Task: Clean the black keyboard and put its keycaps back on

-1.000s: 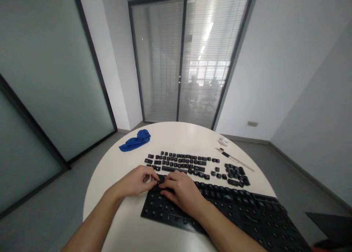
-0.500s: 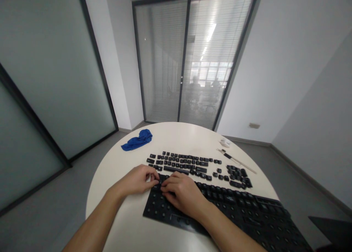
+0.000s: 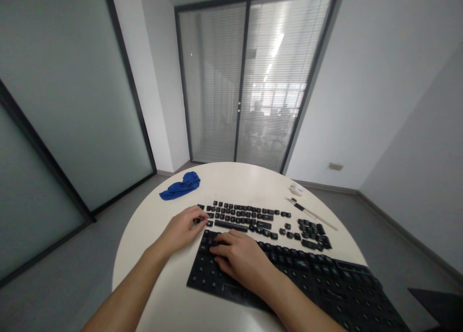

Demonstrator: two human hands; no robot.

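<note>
A black keyboard [image 3: 311, 283] lies at an angle on the round table, many of its key positions bare and the far row still capped. Over its left part rests my right hand [image 3: 240, 255], fingers stretched out and slightly apart, the tips on the keys near the far left corner. My left hand [image 3: 183, 228] is just beyond that corner, at the left end of the loose black keycaps [image 3: 240, 214]. Its thumb and index finger are bent together; dark keycaps show between and behind them. Whatever is pinched there is too small to make out.
A crumpled blue cloth [image 3: 181, 186] lies at the far left of the white table [image 3: 166, 293]. Toward the right are a thin brush-like stick [image 3: 313, 212], a small white crumpled item [image 3: 296, 189] and a cluster of number-pad keycaps [image 3: 313, 230].
My left hand has moved away from the keyboard's far left corner, up to the loose keycaps. My right hand stays over the keyboard, with little shift.
</note>
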